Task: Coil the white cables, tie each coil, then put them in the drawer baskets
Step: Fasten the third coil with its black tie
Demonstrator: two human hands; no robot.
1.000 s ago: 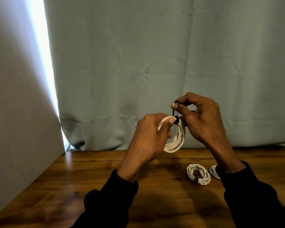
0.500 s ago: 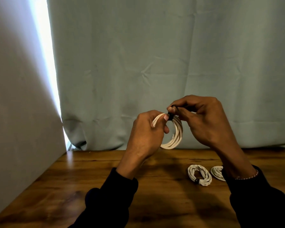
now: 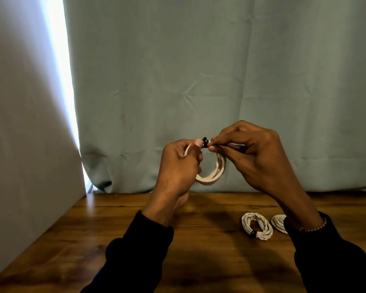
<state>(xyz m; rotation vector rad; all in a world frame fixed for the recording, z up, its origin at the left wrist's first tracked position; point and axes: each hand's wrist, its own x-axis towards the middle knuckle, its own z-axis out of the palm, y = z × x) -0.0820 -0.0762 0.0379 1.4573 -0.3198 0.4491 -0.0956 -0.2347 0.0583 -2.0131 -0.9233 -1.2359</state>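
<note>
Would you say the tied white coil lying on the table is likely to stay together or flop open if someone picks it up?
The tied coil would probably stay bundled, since a dark tie cinches its loops. It looks thin-corded, so likely light and somewhat floppy. Lying flat on the table, it seems unlikely to roll.

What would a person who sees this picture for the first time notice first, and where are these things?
First, the two hands raised at the centre before the grey-green curtain: the left hand grips a white cable coil, while the right hand pinches the black tie at its top. Next, the bright strip of light at the upper left. Then the tied coil on the wooden table, lower right, with a second coil partly hidden behind the right sleeve.
</note>
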